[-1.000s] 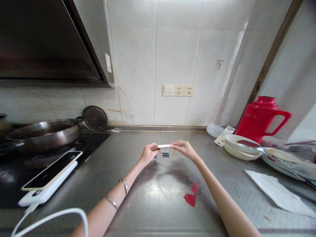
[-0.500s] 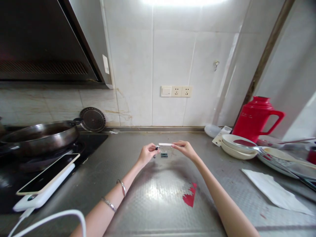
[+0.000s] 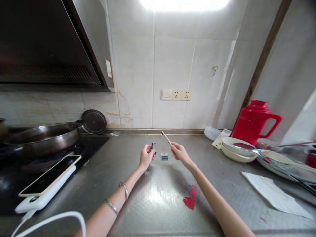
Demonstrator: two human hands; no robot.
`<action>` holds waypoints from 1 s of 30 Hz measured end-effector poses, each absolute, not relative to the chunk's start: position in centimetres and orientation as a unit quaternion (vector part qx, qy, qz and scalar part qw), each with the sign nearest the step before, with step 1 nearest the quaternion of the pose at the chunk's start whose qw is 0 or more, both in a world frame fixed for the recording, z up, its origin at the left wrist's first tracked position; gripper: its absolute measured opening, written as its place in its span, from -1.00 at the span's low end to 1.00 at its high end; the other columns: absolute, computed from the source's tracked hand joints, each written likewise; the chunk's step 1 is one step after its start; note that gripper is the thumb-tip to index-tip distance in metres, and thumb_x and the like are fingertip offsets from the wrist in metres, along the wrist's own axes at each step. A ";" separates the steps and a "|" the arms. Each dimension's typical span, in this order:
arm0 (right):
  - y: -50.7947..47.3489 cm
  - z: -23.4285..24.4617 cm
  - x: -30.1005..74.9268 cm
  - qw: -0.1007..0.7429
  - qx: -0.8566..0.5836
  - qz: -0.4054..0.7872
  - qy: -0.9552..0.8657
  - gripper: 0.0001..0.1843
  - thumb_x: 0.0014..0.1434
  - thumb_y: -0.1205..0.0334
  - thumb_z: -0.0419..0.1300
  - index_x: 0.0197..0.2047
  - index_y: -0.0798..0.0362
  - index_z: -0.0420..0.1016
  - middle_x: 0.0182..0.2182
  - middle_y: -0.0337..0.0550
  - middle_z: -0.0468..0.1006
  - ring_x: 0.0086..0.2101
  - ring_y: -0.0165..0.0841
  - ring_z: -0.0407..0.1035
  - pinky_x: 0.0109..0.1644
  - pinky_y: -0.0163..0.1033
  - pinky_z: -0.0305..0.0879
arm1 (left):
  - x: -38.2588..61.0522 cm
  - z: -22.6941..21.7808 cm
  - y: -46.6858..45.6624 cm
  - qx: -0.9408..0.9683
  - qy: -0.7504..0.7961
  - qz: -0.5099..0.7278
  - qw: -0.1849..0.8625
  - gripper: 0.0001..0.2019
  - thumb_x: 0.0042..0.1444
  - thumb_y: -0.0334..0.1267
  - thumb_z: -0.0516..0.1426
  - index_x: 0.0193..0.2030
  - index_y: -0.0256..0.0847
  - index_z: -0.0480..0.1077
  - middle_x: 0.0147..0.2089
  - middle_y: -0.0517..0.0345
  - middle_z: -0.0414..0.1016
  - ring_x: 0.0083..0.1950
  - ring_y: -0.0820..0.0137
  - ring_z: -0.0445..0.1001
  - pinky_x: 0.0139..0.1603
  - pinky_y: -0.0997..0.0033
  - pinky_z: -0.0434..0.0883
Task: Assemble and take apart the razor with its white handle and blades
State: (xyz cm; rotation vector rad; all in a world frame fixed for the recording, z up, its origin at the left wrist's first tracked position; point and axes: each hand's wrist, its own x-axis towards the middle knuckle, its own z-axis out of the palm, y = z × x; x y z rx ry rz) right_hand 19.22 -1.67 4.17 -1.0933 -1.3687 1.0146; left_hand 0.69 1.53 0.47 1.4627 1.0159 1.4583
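Above the metal counter, my left hand (image 3: 146,156) is closed around a small black object (image 3: 152,145) with a silvery end; its exact kind is unclear. My right hand (image 3: 179,152) pinches a thin white stick (image 3: 166,136), tilted up to the left, its far tip dark. The stick and the black object are apart. Between the hands, a small clear and dark green item (image 3: 164,156) lies on the counter, too small to name.
A red torn patch (image 3: 190,198) lies near my right forearm. On the left are a pan (image 3: 44,140) on the stove and a phone (image 3: 50,176) on a white power bank with a cable. On the right stand bowls (image 3: 237,154), a red thermos (image 3: 253,121) and a white tissue (image 3: 274,194).
The white stick was level, with its left end at my left hand. Now it is drawn away and tilted upward, its dark tip showing. My left hand has shifted slightly left with the black object.
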 end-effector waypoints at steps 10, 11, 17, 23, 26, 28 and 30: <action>-5.9 5.4 15.3 0.561 -0.372 0.657 -0.340 -0.75 0.04 0.26 0.12 -0.17 0.04 0.26 -0.61 -0.36 0.33 -0.77 -0.66 -0.14 -0.73 -0.53 -0.34 | 0.8 1.2 0.5 0.588 0.421 0.604 0.334 -0.70 0.06 -0.05 0.02 -0.45 -0.25 0.35 -0.63 0.30 0.21 -0.58 0.52 0.20 -0.54 0.55 0.11; -5.9 5.4 15.1 0.564 -0.369 0.654 -0.344 -0.70 0.03 0.28 0.13 -0.12 0.02 0.26 -0.62 -0.37 0.33 -0.77 -0.65 -0.14 -0.73 -0.53 -0.34 | 0.7 1.2 0.5 0.582 0.417 0.608 0.342 -0.68 0.09 -0.04 -0.02 -0.43 -0.25 0.37 -0.62 0.29 0.21 -0.57 0.52 0.20 -0.54 0.54 0.11; -6.1 5.2 14.0 0.574 -0.359 0.636 -0.370 -0.44 0.01 0.29 0.16 0.12 -0.02 0.21 -0.59 -0.35 0.33 -0.74 -0.64 -0.08 -0.72 -0.53 -0.30 | 0.6 0.8 0.8 0.567 0.407 0.622 0.356 -0.67 0.12 -0.03 -0.06 -0.40 -0.23 0.35 -0.59 0.29 0.17 -0.56 0.51 0.15 -0.53 0.54 0.10; -8.8 4.3 12.5 0.563 -0.346 0.679 -0.319 -0.39 0.02 0.29 0.17 0.17 -0.07 0.18 -0.60 -0.39 0.26 -0.74 -0.65 -0.11 -0.71 -0.53 -0.29 | 0.9 1.1 0.3 0.575 0.417 0.619 0.334 -0.65 0.13 0.02 -0.06 -0.40 -0.22 0.32 -0.59 0.29 0.14 -0.54 0.49 0.15 -0.50 0.52 0.12; -9.2 4.5 12.6 0.580 -0.334 0.679 -0.300 -0.41 0.04 0.28 0.17 0.16 -0.09 0.19 -0.62 -0.41 0.23 -0.74 -0.64 -0.11 -0.72 -0.53 -0.29 | 1.0 1.2 0.1 0.577 0.410 0.620 0.339 -0.66 0.13 0.02 -0.05 -0.39 -0.21 0.30 -0.58 0.29 0.14 -0.54 0.50 0.14 -0.50 0.52 0.12; -8.8 5.0 12.9 0.592 -0.326 0.675 -0.295 -0.42 0.04 0.29 0.16 0.15 -0.08 0.20 -0.63 -0.41 0.22 -0.73 -0.63 -0.10 -0.72 -0.54 -0.26 | 1.1 1.2 -0.1 0.578 0.404 0.619 0.346 -0.68 0.13 0.01 -0.05 -0.38 -0.21 0.30 -0.57 0.30 0.14 -0.53 0.50 0.14 -0.50 0.53 0.12; -8.3 5.3 13.0 0.596 -0.324 0.676 -0.289 -0.42 0.05 0.33 0.15 0.16 -0.09 0.19 -0.63 -0.41 0.21 -0.72 -0.62 -0.07 -0.71 -0.55 -0.25 | 1.3 1.2 -0.3 0.582 0.399 0.615 0.351 -0.69 0.14 -0.01 -0.06 -0.37 -0.21 0.29 -0.57 0.30 0.14 -0.53 0.50 0.14 -0.50 0.53 0.11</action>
